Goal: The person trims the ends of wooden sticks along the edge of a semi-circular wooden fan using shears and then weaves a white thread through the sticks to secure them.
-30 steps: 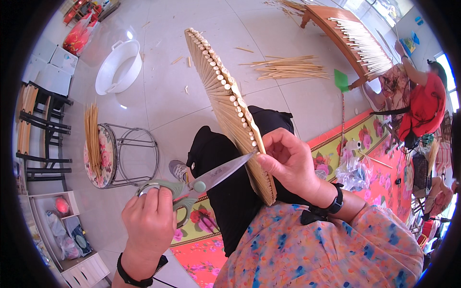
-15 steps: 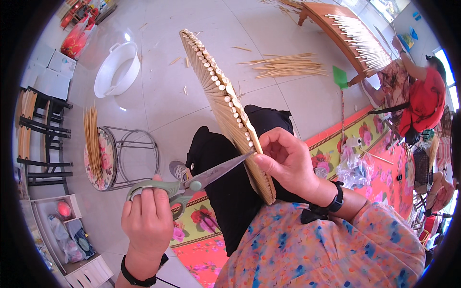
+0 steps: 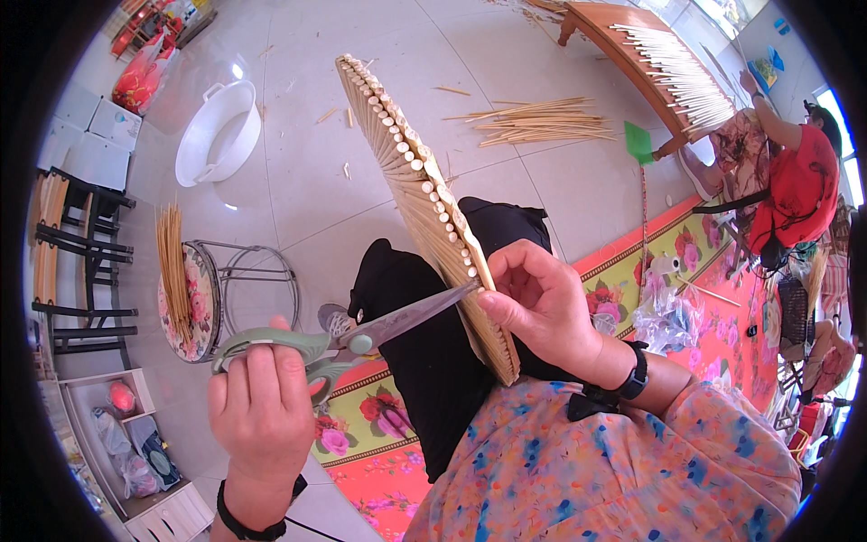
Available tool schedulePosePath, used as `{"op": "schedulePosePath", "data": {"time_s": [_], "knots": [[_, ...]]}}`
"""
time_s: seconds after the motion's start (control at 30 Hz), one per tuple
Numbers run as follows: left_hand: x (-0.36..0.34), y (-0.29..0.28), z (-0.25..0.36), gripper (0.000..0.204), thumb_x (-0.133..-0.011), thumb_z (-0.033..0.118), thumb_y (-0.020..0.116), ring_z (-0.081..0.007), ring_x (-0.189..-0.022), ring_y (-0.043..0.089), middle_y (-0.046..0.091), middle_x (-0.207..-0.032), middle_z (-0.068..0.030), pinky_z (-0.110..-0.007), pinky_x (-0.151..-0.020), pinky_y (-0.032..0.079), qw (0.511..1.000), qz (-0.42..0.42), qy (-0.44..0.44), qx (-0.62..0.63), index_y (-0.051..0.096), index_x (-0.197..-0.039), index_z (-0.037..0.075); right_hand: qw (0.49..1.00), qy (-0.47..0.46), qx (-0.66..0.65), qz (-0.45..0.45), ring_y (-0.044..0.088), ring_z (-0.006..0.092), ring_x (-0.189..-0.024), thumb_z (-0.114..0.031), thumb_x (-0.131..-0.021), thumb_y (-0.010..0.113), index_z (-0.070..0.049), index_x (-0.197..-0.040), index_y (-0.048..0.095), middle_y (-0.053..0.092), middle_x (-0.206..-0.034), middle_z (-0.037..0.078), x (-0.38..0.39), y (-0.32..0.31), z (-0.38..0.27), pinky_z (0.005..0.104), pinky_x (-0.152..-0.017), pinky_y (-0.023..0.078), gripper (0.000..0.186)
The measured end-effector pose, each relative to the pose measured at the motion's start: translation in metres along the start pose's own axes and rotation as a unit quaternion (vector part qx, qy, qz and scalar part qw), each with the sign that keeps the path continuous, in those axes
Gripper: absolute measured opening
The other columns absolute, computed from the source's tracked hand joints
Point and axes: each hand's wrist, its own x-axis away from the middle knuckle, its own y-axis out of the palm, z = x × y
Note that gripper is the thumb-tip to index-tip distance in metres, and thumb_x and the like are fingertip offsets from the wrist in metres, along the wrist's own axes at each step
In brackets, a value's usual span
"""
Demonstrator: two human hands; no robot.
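Note:
My left hand [image 3: 260,406] is closed round the green handles of a pair of scissors [image 3: 406,318]. The blades point up and to the right, their tips touching the rim of a flat woven straw piece [image 3: 417,194]. That piece stands nearly edge-on above my lap, with pale round cut stalk ends lined along its rim and a plaited band beside them. On its right side my right hand [image 3: 546,307] pinches the rim between thumb and fingers, right beside the blade tips. The far face of the piece is hidden.
A stool [image 3: 200,303] with a bundle of straw stalks [image 3: 172,271] stands at left, near a white tub [image 3: 219,135]. More stalks [image 3: 542,123] lie on the floor ahead. At right, a person in red [image 3: 799,185] sits by a wooden bench [image 3: 623,68] covered with pale sticks.
My left hand and the scissor handles have shifted a little to the left, and the handles look wider apart. The blade tips remain at the rim; my right hand has hardly moved.

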Motion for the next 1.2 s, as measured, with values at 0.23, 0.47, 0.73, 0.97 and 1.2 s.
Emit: {"op": "schedulePosePath", "data": {"time_s": [0.23, 0.47, 0.73, 0.97, 1.2], "knots": [[-0.026, -0.009, -0.016, 0.015, -0.081, 0.003, 0.075, -0.0172, -0.063, 0.053, 0.057, -0.079, -0.0058, -0.029, -0.056, 0.037, 0.994, 0.079, 0.057, -0.055, 0.06, -0.084, 0.003, 0.999, -0.004, 0.044, -0.015, 0.054, 0.0038, -0.072, -0.001, -0.087, 0.071, 0.001, -0.1, 0.055, 0.055, -0.085, 0.0, 0.0, -0.002, 0.0, 0.0195, -0.063, 0.047, 0.021], [0.0, 0.019, -0.006, 0.023, -0.067, 0.005, 0.076, -0.0228, -0.063, 0.057, 0.06, -0.08, -0.0077, -0.037, -0.054, 0.042, 0.97, -0.081, 0.013, 0.228, 0.06, -0.084, 0.003, 0.999, 0.0, 0.04, 0.001, 0.056, 0.0046, -0.073, -0.001, -0.087, 0.072, 0.001, -0.099, 0.056, 0.057, -0.084, 0.0, 0.001, -0.003, -0.003, 0.0203, -0.063, 0.049, 0.02], [0.037, 0.019, 0.026, 0.028, -0.073, -0.002, 0.067, -0.0155, -0.055, 0.057, 0.059, -0.072, -0.0048, -0.028, -0.054, 0.045, 0.684, -0.136, -0.231, 0.679, 0.06, -0.1, 0.001, 0.999, 0.012, 0.039, 0.003, 0.058, 0.0061, -0.076, 0.0, -0.088, 0.07, 0.002, -0.1, 0.055, 0.059, -0.086, 0.002, -0.003, -0.002, -0.006, 0.0214, -0.065, 0.049, 0.02], [0.035, 0.024, 0.023, 0.054, -0.058, 0.003, 0.073, -0.0333, -0.075, 0.056, 0.058, -0.09, -0.0118, -0.042, -0.065, 0.041, 0.941, -0.072, -0.131, 0.303, 0.061, -0.11, 0.002, 1.0, -0.002, -0.02, -0.022, 0.057, 0.0068, -0.079, 0.002, -0.09, 0.066, 0.003, -0.102, 0.053, 0.059, -0.088, 0.002, -0.001, -0.004, 0.001, 0.0219, -0.068, 0.049, 0.018], [0.029, 0.032, 0.023, 0.038, -0.062, 0.007, 0.072, -0.0223, -0.064, 0.056, 0.059, -0.083, -0.0065, -0.035, -0.055, 0.035, 0.98, 0.027, -0.086, 0.178, 0.063, -0.099, 0.002, 0.999, -0.021, -0.027, -0.031, 0.057, 0.0079, -0.079, 0.002, -0.091, 0.065, 0.003, -0.104, 0.052, 0.058, -0.09, 0.003, -0.001, -0.003, 0.003, 0.0231, -0.068, 0.049, 0.018]]}}
